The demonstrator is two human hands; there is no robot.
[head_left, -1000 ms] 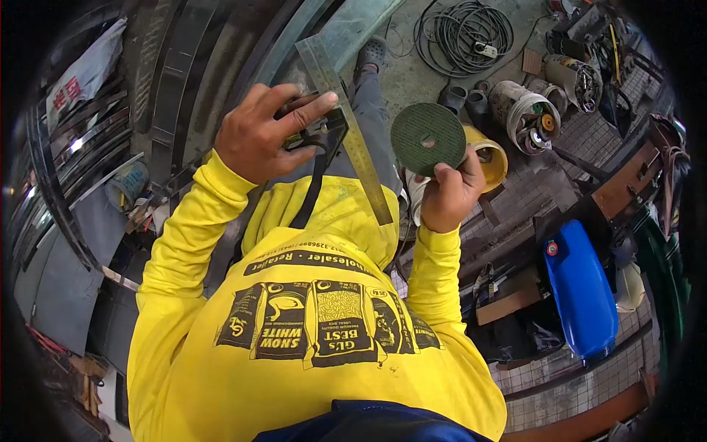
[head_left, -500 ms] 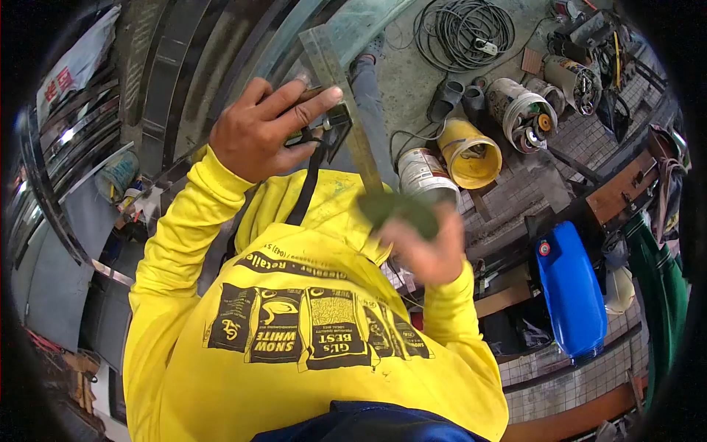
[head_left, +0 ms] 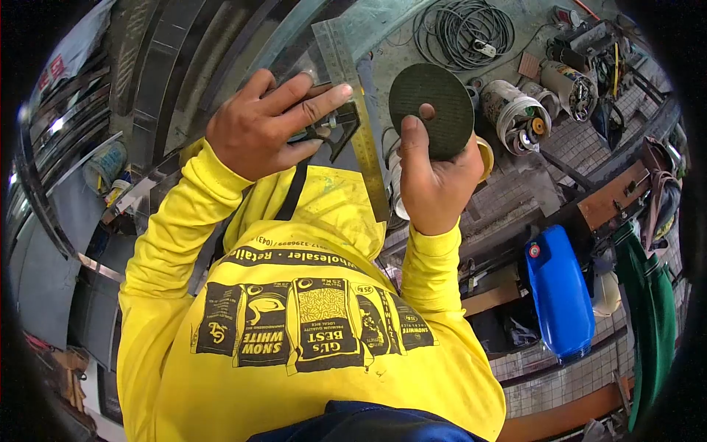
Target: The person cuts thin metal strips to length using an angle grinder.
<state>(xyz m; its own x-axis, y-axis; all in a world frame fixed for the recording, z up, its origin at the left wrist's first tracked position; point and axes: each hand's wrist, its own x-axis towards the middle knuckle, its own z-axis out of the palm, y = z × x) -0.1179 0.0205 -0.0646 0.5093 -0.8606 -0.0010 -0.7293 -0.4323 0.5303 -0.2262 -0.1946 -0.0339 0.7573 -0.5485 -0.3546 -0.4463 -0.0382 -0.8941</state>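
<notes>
Before the yellow shirt [head_left: 309, 398], left grip [head_left: 266, 129] holding one square [head_left: 365, 151]; right grip [head_left: 440, 188] pinching one disc [head_left: 445, 92], projecting beyond its thumb.

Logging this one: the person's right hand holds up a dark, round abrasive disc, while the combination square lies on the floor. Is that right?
Not quite: the combination square isn't lying on the floor; the left hand holds it, as the head view shows. The right hand does hold up a dark, round abrasive disc.
</notes>
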